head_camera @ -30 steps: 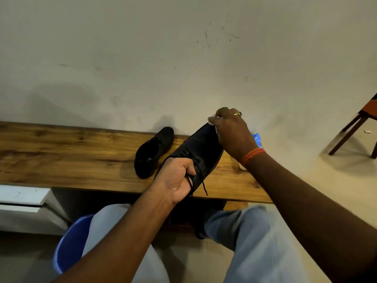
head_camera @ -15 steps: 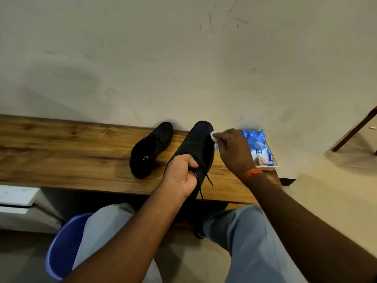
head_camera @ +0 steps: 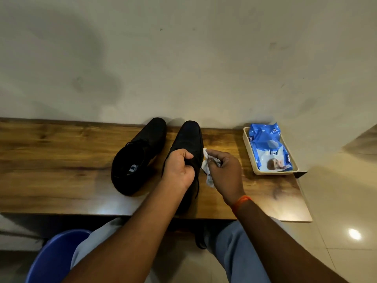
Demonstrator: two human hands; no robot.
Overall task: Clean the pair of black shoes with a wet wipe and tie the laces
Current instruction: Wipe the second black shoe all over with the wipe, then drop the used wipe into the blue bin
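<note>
— Shoes first: what's on the bench [head_camera: 61, 160]?

— I see 2 black ones; loose shoe [head_camera: 138, 158] left, second shoe [head_camera: 188, 139] beside it, my left hand [head_camera: 178, 170] gripping its laced top.

— Right hand [head_camera: 224, 174]?

— Curled around a crumpled wet wipe [head_camera: 207, 170] against that shoe's side — wipe pack [head_camera: 269, 150] in its tray [head_camera: 247, 148] further right.

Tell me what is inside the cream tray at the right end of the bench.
Inside the cream tray lies a blue pack of wet wipes, filling most of it. Whatever lies beneath the pack is covered; only the tray's rim shows.
</note>
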